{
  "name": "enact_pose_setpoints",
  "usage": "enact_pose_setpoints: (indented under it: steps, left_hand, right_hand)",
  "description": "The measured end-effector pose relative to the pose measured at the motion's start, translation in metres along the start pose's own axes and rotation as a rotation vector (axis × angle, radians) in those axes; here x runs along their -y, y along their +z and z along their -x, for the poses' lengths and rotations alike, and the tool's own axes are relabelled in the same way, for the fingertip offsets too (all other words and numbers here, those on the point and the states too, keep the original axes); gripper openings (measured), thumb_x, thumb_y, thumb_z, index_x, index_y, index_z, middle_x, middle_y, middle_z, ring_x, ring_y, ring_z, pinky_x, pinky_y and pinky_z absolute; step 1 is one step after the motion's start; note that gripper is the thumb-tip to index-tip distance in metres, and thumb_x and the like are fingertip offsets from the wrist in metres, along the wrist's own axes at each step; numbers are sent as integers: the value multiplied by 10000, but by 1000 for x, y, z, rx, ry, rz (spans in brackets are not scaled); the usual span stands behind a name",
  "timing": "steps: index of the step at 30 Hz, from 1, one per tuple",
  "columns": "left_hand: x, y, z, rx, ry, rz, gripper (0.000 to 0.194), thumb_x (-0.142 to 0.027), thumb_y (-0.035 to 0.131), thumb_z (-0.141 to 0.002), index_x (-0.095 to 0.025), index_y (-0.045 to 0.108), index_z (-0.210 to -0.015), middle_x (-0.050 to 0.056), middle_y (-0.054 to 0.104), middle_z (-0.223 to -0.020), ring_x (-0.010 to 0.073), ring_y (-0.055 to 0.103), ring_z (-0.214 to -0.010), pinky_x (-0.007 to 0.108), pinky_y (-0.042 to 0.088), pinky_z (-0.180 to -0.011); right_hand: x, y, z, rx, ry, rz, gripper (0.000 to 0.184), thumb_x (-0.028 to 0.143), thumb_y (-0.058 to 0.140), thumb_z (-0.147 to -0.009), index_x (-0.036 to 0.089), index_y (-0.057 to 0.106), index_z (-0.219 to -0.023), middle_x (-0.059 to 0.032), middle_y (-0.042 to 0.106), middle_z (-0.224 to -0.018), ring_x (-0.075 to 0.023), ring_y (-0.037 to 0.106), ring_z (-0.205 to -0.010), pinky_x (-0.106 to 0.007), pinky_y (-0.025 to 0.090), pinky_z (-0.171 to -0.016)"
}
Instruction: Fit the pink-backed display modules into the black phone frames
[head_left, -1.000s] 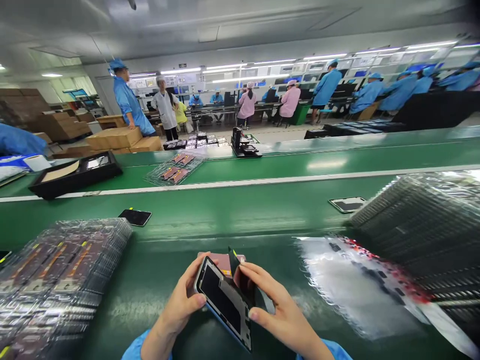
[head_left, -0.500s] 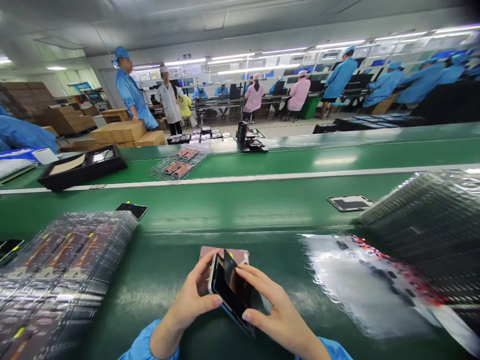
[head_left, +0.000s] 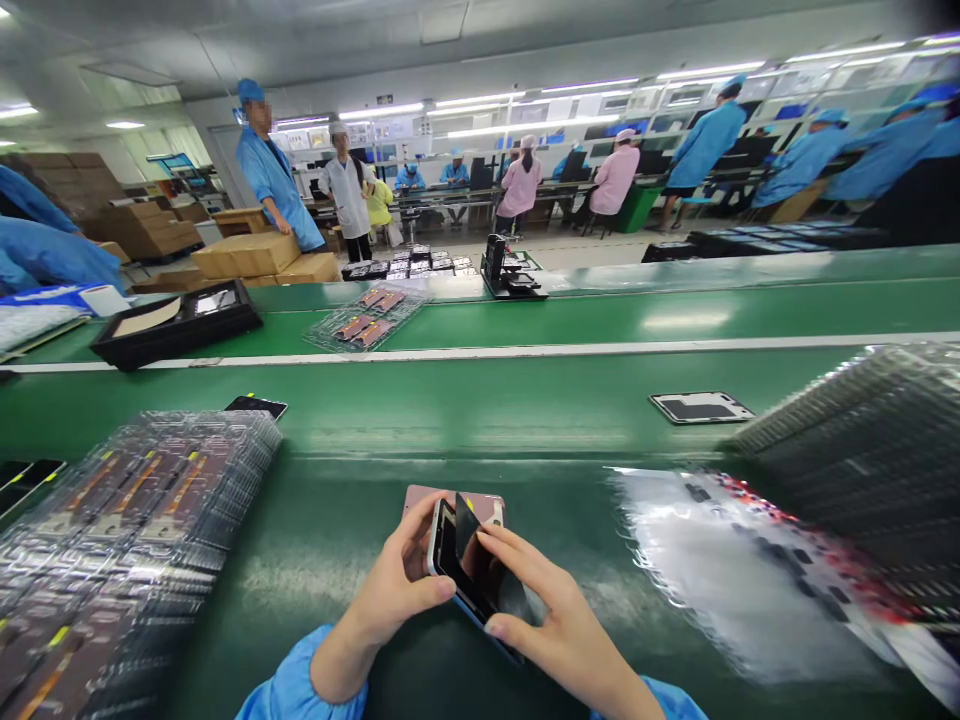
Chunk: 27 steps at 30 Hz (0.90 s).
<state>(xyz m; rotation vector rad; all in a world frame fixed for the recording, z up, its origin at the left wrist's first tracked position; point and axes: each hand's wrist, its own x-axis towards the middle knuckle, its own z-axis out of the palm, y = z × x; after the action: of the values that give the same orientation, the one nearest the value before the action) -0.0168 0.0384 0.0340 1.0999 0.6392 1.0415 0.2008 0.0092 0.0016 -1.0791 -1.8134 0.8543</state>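
My left hand (head_left: 394, 590) is closed on a phone (head_left: 444, 540) with a silver edge, held tilted above the green work surface. Between my right hand's fingers (head_left: 555, 600) is a thin dark panel (head_left: 484, 570), probably glossy glass or film. This panel stands at an angle over the phone's dark face, its upper corner raised. Whether its lower edge is joined to the phone I cannot tell. A flat pinkish phone part (head_left: 421, 496) lies just behind both hands, partly covered by them.
At left stand stacked clear trays (head_left: 169, 490) with brownish phone parts. More stacked trays (head_left: 892, 450) and a clear plastic sheet pile (head_left: 712, 570) are at right. Farther back lie a phone panel (head_left: 701, 407), a black box (head_left: 180, 325) and the green belt (head_left: 465, 400). Co-workers sit and stand beyond.
The view has shifted slightly, so the hands and phone appear a little farther right. The panel stays tilted over the phone in much the same grip.
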Motion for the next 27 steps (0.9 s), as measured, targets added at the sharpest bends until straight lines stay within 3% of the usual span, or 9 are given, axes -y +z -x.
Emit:
enact_pose_setpoints:
  steps: [10, 27]
  left_hand:
    - [3, -1, 2, 10, -57, -28, 803, -393, 883, -641, -346, 533, -1363, 91, 586, -1386, 297, 599, -1202, 375, 511, -958]
    - [4, -2, 2, 20, -61, -73, 858, -422, 864, -655, -281, 476, -1407, 143, 560, -1399, 340, 571, -1230, 433, 475, -1012]
  right_hand:
    - [3, 6, 1, 37, -45, 122, 644, 559, 685, -843, 244, 562, -1390, -151, 539, -1434, -337, 538, -1291, -475, 490, -1039]
    - [2, 7, 1, -4, -193, 196, 651, 528, 673, -870, 269, 496, -1440, -126, 536, -1442, -312, 554, -1277, -438, 519, -1025]
